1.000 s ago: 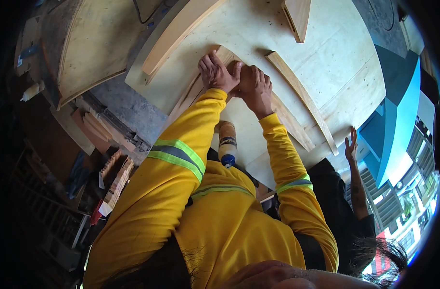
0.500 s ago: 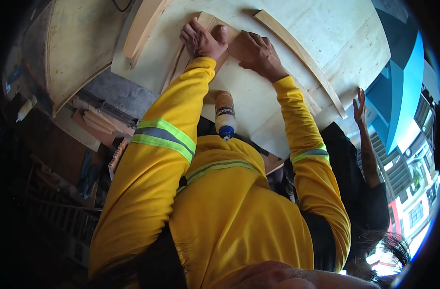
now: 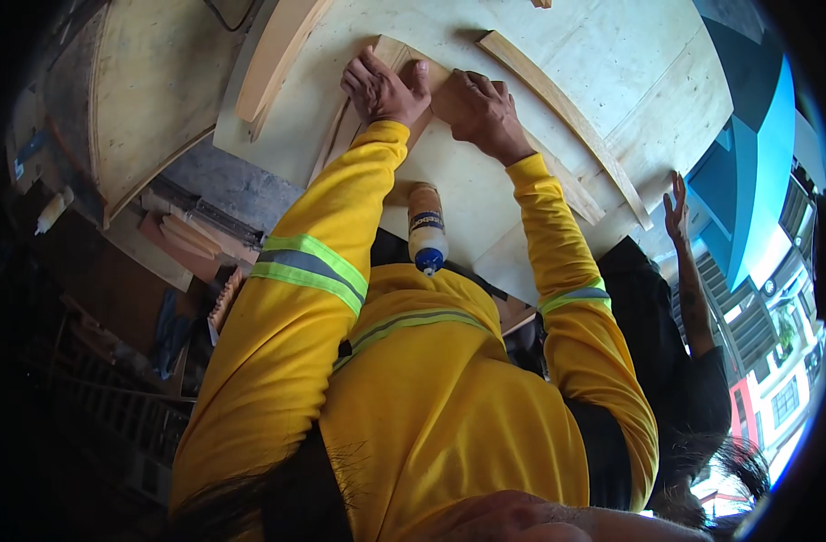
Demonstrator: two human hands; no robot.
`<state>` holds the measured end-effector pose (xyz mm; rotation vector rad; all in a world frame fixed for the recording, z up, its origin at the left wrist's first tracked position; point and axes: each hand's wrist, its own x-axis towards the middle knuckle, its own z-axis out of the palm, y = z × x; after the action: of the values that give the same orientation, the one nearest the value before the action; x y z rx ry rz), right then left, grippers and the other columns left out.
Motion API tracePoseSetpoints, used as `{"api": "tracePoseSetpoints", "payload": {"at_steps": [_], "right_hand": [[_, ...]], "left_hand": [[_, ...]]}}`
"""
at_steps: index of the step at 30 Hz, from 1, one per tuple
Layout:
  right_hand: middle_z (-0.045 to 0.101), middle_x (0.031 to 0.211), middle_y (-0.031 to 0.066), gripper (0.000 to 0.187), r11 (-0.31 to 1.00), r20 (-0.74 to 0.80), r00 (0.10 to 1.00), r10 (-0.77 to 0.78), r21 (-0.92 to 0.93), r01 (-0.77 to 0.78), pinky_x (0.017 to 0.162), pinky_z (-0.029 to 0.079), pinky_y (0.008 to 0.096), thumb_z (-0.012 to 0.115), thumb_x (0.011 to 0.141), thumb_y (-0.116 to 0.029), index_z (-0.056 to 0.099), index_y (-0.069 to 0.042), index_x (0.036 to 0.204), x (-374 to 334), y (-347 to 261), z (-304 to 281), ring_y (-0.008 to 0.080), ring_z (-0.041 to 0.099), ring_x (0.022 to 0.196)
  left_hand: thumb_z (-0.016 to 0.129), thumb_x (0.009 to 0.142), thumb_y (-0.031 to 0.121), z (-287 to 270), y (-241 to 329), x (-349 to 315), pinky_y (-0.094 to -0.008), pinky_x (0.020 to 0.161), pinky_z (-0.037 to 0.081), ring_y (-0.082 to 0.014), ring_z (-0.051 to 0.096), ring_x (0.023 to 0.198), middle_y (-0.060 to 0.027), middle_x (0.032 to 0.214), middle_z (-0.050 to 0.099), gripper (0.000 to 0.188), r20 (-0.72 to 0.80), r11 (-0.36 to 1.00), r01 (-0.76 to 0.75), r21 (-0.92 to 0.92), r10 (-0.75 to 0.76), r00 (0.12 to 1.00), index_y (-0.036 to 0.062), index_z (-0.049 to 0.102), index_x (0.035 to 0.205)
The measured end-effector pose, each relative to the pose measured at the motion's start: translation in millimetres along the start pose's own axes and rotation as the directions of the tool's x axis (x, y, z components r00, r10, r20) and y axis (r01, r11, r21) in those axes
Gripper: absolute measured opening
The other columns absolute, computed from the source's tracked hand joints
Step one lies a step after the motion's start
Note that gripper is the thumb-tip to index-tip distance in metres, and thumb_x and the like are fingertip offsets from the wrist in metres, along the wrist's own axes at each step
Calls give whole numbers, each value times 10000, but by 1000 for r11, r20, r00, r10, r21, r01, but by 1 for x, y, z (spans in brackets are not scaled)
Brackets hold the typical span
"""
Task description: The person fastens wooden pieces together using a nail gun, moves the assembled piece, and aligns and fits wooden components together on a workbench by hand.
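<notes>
My left hand (image 3: 383, 88) and my right hand (image 3: 479, 110) press side by side on a flat wooden piece (image 3: 396, 51) lying on the plywood tabletop (image 3: 611, 54). The left hand's fingers curl over the piece's upper end, and the right hand grips it just to the right. Both arms wear yellow sleeves with grey reflective bands. A plastic glue bottle (image 3: 426, 228) with a blue cap lies on the table between my forearms, near my chest.
A long curved wooden strip (image 3: 571, 122) lies right of my hands and a thicker curved board (image 3: 277, 54) to the left. A person in black stands at the right, one hand (image 3: 675, 203) on the table edge. Plywood panels (image 3: 137, 117) and scrap wood sit lower left.
My hands stay on the wooden piece but have spread slightly apart. The view has shifted, so hands and table sit higher in the picture.
</notes>
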<state>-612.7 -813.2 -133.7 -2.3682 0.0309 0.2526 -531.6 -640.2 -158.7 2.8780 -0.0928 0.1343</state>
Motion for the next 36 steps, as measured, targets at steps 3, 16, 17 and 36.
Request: {"api": "tracePoseSetpoints", "payload": {"at_steps": [3,16,17,36], "right_hand": [[574,1344,139,812,1000,-13,1000,-4,-5,4,1020,434,448,778,627,-153,524,-75,1394,1,-5,-7,390,532,1133],[535,1406,107,874,1000,53,998,21,15,-22,1048,427,461,830,610,-154,512,-106,1423,2,-3,-10,385,512,1158],[531,1412,100,886,999,60,998,30,21,-31,1054,423,463,837,605,-158,509,-111,1428,2,-4,-11,383,508,1164],[521,1424,68,942,992,117,987,114,-65,-107,1011,440,456,878,593,-192,491,-135,1450,4,-11,-14,351,505,1195]], "left_hand": [[648,773,640,1,-2,-1,-512,984,348,-405,465,1091,-236,1177,497,909,-8,1000,-11,11,11,1000,-42,420,1328],[653,768,637,-5,3,3,-510,984,348,-404,460,1103,-238,1188,489,914,34,1000,-2,3,2,999,-41,418,1334],[654,768,637,-4,3,2,-510,985,348,-403,459,1105,-239,1192,487,914,29,1000,-4,2,4,1000,-41,418,1335],[654,770,641,-5,3,2,-518,999,339,-404,455,1126,-243,1220,482,935,60,1000,-4,8,3,998,-52,410,1348]]}}
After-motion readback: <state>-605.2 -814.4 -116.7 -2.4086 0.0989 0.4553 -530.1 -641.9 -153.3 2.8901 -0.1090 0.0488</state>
